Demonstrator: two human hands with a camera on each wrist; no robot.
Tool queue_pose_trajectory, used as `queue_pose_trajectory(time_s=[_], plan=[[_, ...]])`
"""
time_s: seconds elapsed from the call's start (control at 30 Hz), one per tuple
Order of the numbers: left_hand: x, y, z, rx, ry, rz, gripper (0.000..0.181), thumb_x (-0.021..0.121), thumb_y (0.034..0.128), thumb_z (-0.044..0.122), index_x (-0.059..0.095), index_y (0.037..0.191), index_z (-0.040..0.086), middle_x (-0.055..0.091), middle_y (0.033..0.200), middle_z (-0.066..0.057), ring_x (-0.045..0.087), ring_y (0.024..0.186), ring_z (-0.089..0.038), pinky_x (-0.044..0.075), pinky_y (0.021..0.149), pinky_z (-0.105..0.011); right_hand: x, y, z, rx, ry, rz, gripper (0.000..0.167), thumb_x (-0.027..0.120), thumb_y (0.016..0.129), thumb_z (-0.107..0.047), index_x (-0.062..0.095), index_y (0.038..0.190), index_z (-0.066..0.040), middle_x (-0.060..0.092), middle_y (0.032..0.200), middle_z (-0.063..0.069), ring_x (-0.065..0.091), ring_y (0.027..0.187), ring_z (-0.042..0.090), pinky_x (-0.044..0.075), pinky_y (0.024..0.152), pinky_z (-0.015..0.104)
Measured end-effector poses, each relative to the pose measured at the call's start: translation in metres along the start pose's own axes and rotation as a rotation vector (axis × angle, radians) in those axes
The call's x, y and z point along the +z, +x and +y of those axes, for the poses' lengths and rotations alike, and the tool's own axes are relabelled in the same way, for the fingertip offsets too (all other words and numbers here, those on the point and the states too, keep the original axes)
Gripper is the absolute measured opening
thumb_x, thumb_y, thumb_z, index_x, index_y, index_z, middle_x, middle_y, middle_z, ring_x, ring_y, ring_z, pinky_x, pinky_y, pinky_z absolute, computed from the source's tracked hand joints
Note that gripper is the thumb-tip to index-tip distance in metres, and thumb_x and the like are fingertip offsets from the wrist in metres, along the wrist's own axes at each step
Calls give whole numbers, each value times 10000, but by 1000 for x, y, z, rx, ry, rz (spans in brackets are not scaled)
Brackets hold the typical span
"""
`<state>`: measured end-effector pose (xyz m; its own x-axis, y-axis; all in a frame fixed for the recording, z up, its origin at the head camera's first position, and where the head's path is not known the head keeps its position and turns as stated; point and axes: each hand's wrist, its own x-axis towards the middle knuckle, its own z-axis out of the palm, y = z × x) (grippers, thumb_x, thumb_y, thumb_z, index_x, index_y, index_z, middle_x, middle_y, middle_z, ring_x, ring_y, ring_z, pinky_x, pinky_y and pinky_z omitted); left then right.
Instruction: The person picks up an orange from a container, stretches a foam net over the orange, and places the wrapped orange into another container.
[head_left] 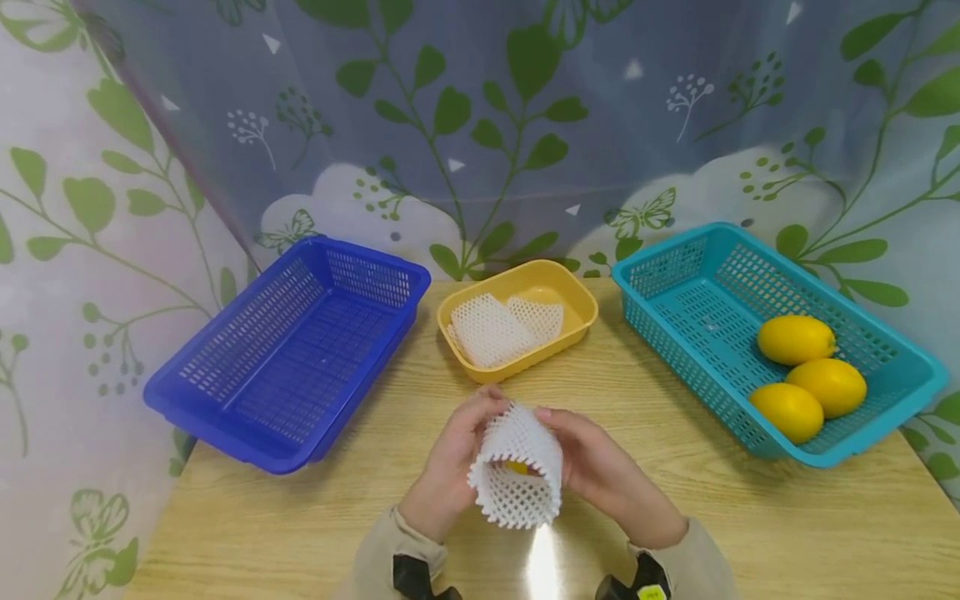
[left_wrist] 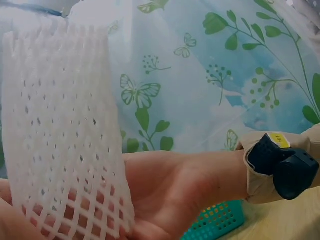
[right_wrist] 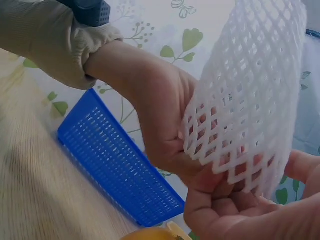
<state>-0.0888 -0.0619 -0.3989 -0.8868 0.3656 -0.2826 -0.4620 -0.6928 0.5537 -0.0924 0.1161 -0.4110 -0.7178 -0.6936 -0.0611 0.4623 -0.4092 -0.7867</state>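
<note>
A white foam net sleeve [head_left: 528, 437] is held between both hands, its wide opening facing the person. Inside that opening a bit of something yellow [head_left: 517, 467] shows. The left hand [head_left: 452, 458] grips the sleeve's left side, and the right hand [head_left: 603, 467] holds its right side with the thumb near the far end. In the left wrist view the sleeve [left_wrist: 65, 125] stands upright before the right palm [left_wrist: 160, 187]. In the right wrist view fingers of both hands curl round the lower rim of the mesh [right_wrist: 250, 100].
A yellow tray [head_left: 582, 321] with more white net sleeves [head_left: 491, 331] sits beyond the hands. To the left is a blue basket [head_left: 300, 367] with nothing visible in it. The teal basket [head_left: 693, 367] at the right holds several yellow lemons [head_left: 827, 387].
</note>
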Motion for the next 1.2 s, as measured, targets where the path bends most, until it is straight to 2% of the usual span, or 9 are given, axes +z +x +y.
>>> queue_pose_trajectory(time_s=[0.1, 0.2, 0.43, 0.67, 0.73, 0.9, 1.03, 1.1, 1.2], plan=[[-3, -2, -1, -49, 36, -101, 200, 378, 978, 55, 508, 857, 147, 504, 710, 51, 443, 552, -38, 352, 505, -139, 0, 0, -2, -17, 4, 55, 338, 342, 1074, -202, 669, 1015, -141, 646, 925, -44, 597, 806, 76, 506, 735, 219], [-7, -4, -2, -99, 63, -199, 292, 302, 1015, 140, 540, 846, 132, 510, 689, 52, 395, 520, -43, 323, 512, -162, -1, 2, -5, -32, 21, 122, 324, 341, 1076, -201, 629, 933, -154, 589, 821, -54, 531, 708, 75, 454, 664, 206], [-14, -11, -4, -201, 51, -157, 363, 272, 1072, 341, 557, 1116, 122, 596, 920, -3, 564, 803, -87, 467, 697, -217, -2, 6, -8, -23, 143, 221, 327, 340, 1083, -199, 590, 879, -143, 541, 733, -39, 506, 647, 90, 419, 602, 193], [-19, -12, -5, -184, 57, -235, 353, 254, 1000, 211, 581, 928, 102, 574, 806, 16, 533, 742, -96, 436, 713, -243, -8, 11, -3, -25, 160, 200, 387, 299, 1091, -195, 636, 904, -154, 555, 706, -48, 512, 651, 84, 432, 648, 206], [-20, -11, -5, -163, 48, -226, 323, 262, 996, 188, 562, 921, 94, 566, 787, 16, 528, 725, -97, 438, 712, -240, -10, 12, -2, -22, 164, 187, 415, 290, 1088, -191, 638, 865, -159, 513, 671, -52, 479, 623, 80, 396, 630, 205], [-19, -7, -5, -112, 32, -122, 262, 299, 1014, 180, 546, 1011, 94, 621, 860, 9, 588, 783, -105, 485, 756, -249, -12, 10, -2, -43, 258, 123, 351, 324, 1077, -167, 563, 824, -114, 425, 639, -25, 428, 602, 102, 344, 595, 212], [-20, -4, -2, -81, 6, -97, 274, 315, 1026, 193, 571, 988, 103, 623, 831, 32, 580, 781, -95, 483, 744, -230, -12, 9, -4, -38, 296, 68, 369, 273, 1086, -158, 563, 868, -92, 487, 645, -18, 496, 604, 106, 375, 574, 201], [-22, -3, -1, -74, -17, -80, 284, 313, 1030, 192, 566, 927, 114, 602, 763, 48, 559, 707, -81, 461, 682, -215, -11, 10, -5, -13, 273, 95, 395, 237, 1090, -161, 573, 893, -92, 525, 661, -36, 530, 600, 82, 402, 564, 181], [-26, 0, 0, -69, -19, -32, 298, 310, 1029, 185, 556, 869, 131, 568, 707, 61, 527, 638, -71, 433, 631, -213, -11, 12, -4, 24, 235, 203, 338, 281, 1082, -171, 587, 965, -88, 597, 778, -44, 555, 679, 45, 459, 625, 165]])
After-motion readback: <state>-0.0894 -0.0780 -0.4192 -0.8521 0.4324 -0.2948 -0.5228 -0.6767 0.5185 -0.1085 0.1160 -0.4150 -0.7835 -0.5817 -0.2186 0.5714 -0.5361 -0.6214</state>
